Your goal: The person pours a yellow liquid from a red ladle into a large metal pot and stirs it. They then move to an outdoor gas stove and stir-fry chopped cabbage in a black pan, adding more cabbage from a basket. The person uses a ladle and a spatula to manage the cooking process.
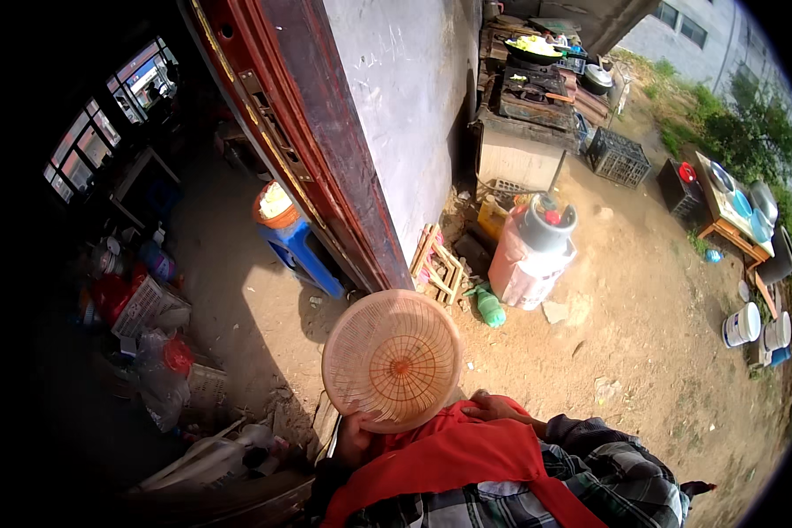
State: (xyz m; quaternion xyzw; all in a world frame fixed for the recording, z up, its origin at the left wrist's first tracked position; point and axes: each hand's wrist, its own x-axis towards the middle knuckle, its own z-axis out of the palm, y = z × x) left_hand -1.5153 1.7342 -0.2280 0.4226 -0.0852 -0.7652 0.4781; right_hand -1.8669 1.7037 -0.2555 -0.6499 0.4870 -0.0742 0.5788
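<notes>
Basket [396, 356], round, openwork, in front of person's waist, near foot of reddish door frame [312, 150]; rim pinched in left hand [352, 439]. Right hand [495, 409] lies on red apron [453, 458]; cannot tell whether fingers grip it. Beyond: green bottle [490, 308] beside gas cylinder [532, 255]; blue stool [301, 253] left.

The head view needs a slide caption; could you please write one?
Left hand holding a plastic basket, right hand on red cloth.
</notes>
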